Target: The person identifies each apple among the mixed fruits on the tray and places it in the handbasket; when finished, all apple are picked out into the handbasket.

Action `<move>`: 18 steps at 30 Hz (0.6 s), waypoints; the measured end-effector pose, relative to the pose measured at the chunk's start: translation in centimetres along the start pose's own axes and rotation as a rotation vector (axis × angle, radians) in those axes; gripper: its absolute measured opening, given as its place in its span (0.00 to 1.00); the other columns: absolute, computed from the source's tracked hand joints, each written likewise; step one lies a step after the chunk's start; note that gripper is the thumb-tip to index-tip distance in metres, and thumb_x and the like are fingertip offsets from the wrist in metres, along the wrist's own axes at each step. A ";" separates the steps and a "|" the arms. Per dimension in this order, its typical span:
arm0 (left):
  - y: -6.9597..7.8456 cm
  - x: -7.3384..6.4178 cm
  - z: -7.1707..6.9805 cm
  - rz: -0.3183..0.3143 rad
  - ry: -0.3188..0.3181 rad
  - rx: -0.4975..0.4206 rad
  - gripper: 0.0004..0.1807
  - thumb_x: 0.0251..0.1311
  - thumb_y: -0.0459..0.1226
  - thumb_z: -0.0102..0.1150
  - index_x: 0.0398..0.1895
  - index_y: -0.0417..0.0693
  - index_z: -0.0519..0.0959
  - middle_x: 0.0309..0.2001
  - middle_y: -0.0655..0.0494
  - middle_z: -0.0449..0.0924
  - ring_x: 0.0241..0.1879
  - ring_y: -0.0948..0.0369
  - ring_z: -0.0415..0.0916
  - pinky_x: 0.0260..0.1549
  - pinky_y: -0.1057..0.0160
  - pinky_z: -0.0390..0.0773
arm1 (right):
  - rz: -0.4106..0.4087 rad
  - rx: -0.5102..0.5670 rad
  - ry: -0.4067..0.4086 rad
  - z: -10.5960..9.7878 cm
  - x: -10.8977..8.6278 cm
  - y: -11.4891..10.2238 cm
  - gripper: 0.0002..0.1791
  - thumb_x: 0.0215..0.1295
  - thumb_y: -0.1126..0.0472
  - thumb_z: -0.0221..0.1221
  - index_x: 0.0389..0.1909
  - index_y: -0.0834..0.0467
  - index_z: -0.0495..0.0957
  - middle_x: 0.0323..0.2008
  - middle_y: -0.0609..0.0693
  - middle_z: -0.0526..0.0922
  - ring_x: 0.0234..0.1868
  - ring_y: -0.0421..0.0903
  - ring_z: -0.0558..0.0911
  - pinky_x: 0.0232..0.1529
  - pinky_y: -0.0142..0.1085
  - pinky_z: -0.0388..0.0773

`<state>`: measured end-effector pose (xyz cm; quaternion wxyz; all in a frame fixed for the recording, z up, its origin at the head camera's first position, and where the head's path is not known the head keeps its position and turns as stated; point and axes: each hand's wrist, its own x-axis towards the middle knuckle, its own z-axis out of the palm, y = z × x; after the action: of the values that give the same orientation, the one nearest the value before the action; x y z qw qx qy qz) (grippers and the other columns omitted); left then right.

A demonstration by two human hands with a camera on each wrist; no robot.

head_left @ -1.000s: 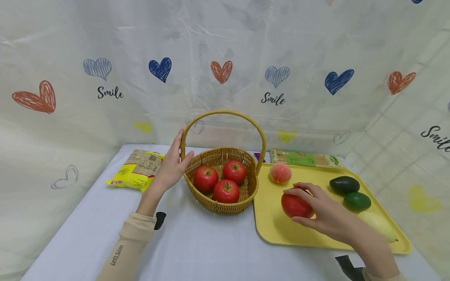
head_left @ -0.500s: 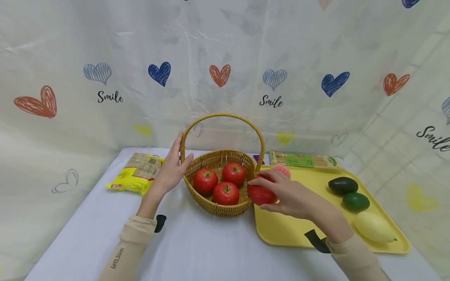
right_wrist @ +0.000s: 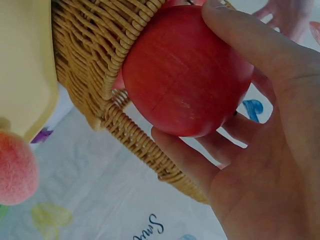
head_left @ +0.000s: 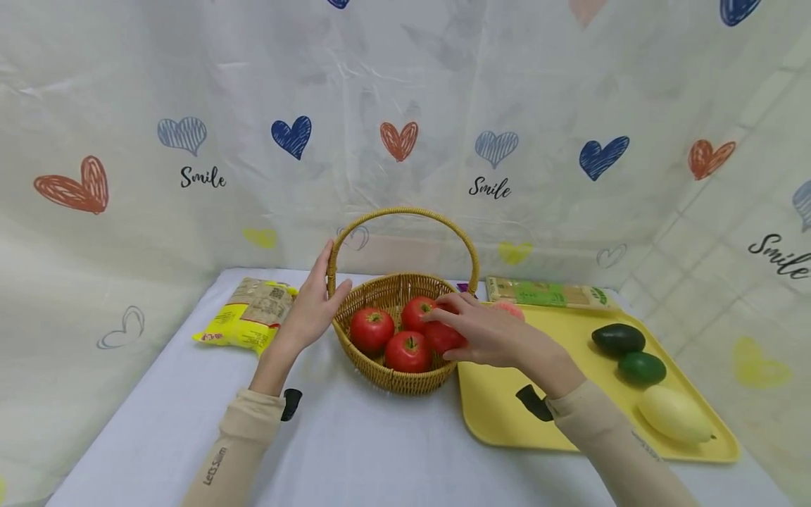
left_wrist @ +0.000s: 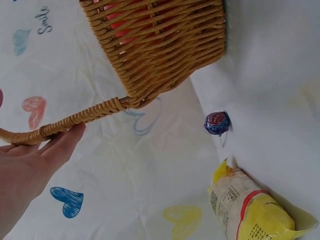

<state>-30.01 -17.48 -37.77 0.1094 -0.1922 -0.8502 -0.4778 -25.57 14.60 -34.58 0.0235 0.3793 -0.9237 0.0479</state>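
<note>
In the head view, a brown wicker basket (head_left: pixel 405 380) with a tall arched handle (head_left: pixel 405 210) stands mid-table. Three red apples (head_left: pixel 408 352) lie inside it. My right hand (head_left: pixel 488 331) grips another red apple (head_left: pixel 443 338) at the basket's right rim. The right wrist view shows this apple (right_wrist: pixel 187 75) against the woven edge, with thumb and fingers around it. My left hand (head_left: pixel 310 306) rests against the left side of the handle, its fingers fairly straight. In the left wrist view those fingers (left_wrist: pixel 67 142) touch the handle (left_wrist: pixel 85 116).
A yellow tray (head_left: pixel 507 415) on the right carries a pink peach (head_left: pixel 509 309), a dark avocado (head_left: pixel 618 339), a green fruit (head_left: pixel 642 368) and a pale yellow fruit (head_left: pixel 675 414). Behind it lies a long package (head_left: pixel 548 292). A yellow bag (head_left: pixel 250 315) lies left, near a wrapped lollipop (left_wrist: pixel 217 123).
My right hand has carried the red apple leftward from over the yellow tray to the basket's right rim. The left hand has stayed at the handle.
</note>
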 end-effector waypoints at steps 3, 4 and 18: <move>-0.1 0.0 -0.1 -0.004 -0.002 -0.010 0.45 0.77 0.54 0.48 0.85 0.60 0.35 0.85 0.57 0.36 0.84 0.52 0.39 0.81 0.42 0.52 | 0.016 -0.008 -0.053 0.0 1.0 0.1 0.31 0.65 0.49 0.69 0.68 0.44 0.72 0.67 0.52 0.71 0.69 0.56 0.71 0.42 0.41 0.86; -0.2 0.1 -0.1 -0.005 -0.003 -0.010 0.45 0.77 0.54 0.48 0.85 0.60 0.35 0.85 0.58 0.36 0.84 0.52 0.39 0.81 0.42 0.52 | 0.017 -0.010 -0.063 0.1 1.2 0.2 0.31 0.65 0.49 0.69 0.68 0.44 0.72 0.67 0.52 0.71 0.69 0.56 0.71 0.42 0.42 0.86; -0.5 0.1 0.0 -0.003 0.003 -0.011 0.45 0.77 0.53 0.49 0.85 0.57 0.35 0.85 0.54 0.37 0.84 0.49 0.40 0.80 0.41 0.52 | 0.066 -0.056 -0.172 0.2 4.2 0.3 0.31 0.61 0.53 0.72 0.63 0.45 0.70 0.62 0.54 0.70 0.62 0.54 0.71 0.46 0.47 0.84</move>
<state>-30.28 -17.65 -38.11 0.1088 -0.1911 -0.8477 -0.4828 -28.83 11.86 -34.43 -0.0470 0.3506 -0.9353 -0.0100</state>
